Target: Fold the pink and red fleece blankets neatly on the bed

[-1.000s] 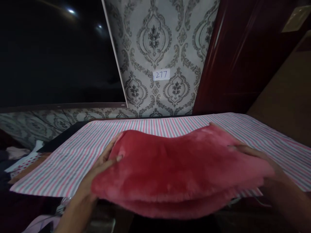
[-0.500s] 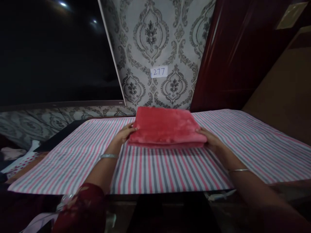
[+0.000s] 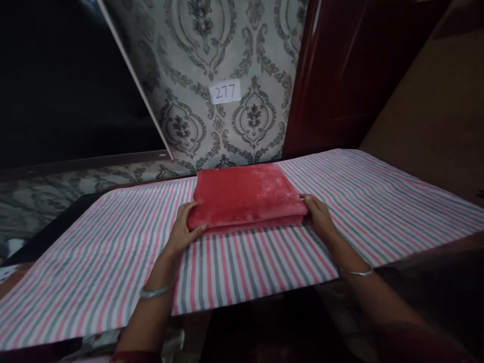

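Observation:
A folded red plush blanket (image 3: 245,194) lies on a striped cloth (image 3: 227,272), its layers showing along the front edge. My left hand (image 3: 183,227) grips its front left corner, thumb at the front edge and fingers along the left side. At the right side, my right hand (image 3: 317,214) holds the blanket near its front corner; some of those fingertips are hidden by the fabric. Each wrist wears a bangle.
A large dark screen (image 3: 75,91) hangs on the left above the table. Patterned wallpaper with a paper label (image 3: 226,92) reading 277 is behind. A dark red glossy panel (image 3: 340,75) and a brown board (image 3: 427,101) stand at the right.
The blanket appears lower and now rests on the striped cloth. My left hand has shifted to its front corner. The view has tilted and turned slightly right.

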Available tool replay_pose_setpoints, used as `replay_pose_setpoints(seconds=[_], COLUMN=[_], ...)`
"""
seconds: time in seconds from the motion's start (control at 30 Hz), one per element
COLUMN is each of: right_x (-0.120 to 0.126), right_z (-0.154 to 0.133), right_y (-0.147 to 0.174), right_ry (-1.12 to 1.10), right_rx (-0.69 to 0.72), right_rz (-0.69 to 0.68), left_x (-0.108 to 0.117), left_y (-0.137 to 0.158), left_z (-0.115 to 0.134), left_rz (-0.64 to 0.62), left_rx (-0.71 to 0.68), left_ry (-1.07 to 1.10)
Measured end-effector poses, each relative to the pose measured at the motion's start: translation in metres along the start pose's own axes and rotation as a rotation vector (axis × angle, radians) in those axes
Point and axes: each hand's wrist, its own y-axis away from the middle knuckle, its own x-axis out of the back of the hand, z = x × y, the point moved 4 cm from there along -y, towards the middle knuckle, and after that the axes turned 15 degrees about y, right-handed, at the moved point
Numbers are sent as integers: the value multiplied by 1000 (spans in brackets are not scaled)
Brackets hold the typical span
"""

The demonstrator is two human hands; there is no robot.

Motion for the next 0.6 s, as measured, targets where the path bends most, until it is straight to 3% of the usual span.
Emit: replay_pose_setpoints(seconds=[0.07,0.17,0.43,0.6], right_x=[2,5,7,3], right_z=[-6,-20,-34,-30], right_y=[2,5,10,9], right_ry=[42,131,198,124], right_rx=[50,130,205,179], right_rz=[59,116,136,94], left_x=[-1,2,-1,4], left_y=[-1,-4,-2,-3], left_z=[-5,-13,-13,-15], left_rz=[-109,-132,-92,81], left_rx=[-43,-90,-64,-109], left_ry=[-92,-151,-211,-122])
